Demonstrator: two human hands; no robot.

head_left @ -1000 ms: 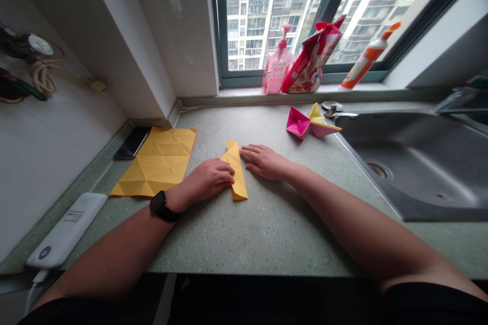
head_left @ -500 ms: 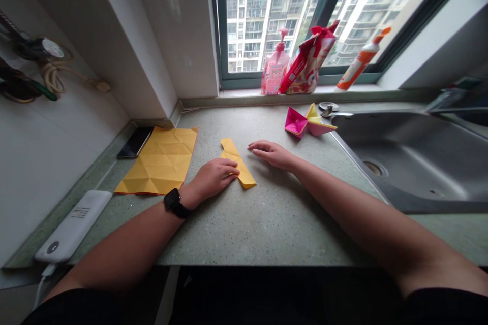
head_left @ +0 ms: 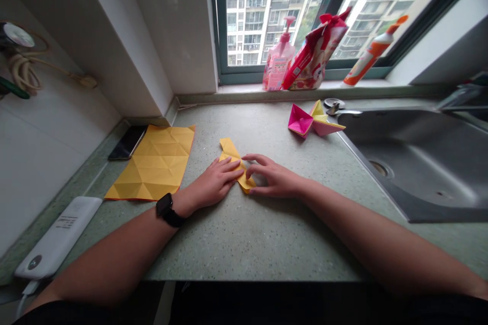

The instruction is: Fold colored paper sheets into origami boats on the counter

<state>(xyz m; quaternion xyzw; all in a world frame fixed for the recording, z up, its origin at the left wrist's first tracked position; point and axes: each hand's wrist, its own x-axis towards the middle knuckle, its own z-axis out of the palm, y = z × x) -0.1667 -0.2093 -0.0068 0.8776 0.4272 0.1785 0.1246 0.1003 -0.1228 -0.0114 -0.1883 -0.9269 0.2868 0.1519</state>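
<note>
A folded strip of yellow paper lies slantwise on the counter. My left hand, with a black watch on the wrist, is open and rests flat over the strip's middle, fingers stretched to the right. From the other side my right hand meets the strip's near right end. Its fingers are bent and apart, with fingertips at the paper's edge; any grip is not visible. To the left lies a larger creased yellow sheet with an orange-red edge.
A phone and a white power bank with a cable lie at the left. Pink and yellow folded paper shapes stand near the sink. On the window sill are a pump bottle, a red bag and an orange-white bottle.
My right hand has come left and nearer to me, from beside the paper strip onto its right end. My left hand has flattened over the strip. The view has shifted slightly.
</note>
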